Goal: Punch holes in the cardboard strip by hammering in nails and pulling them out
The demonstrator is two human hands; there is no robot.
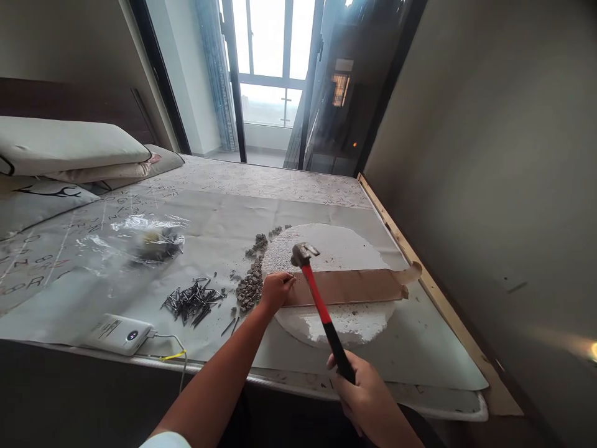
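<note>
My right hand (366,389) grips a claw hammer (319,298) by its black and red handle. The steel head is raised at the upper end, just right of my left hand (277,291). That left hand is closed in a pinch at the left end of a brown wooden board (349,286); whatever its fingertips hold is too small to make out. The board lies across a round white foam slab (336,246) with a rough, flaking surface. Left of my left hand, a heap of dark nails (193,302) lies on a grey sheet, with a few loose nails nearby.
Small grey stones (250,286) line the slab's left edge. A clear plastic bag (149,242) with dark contents lies farther left. At the front edge is a white power bank (119,334) with a cable. Pillows (69,149) are stacked back left; a wooden rail (410,255) runs along the right wall.
</note>
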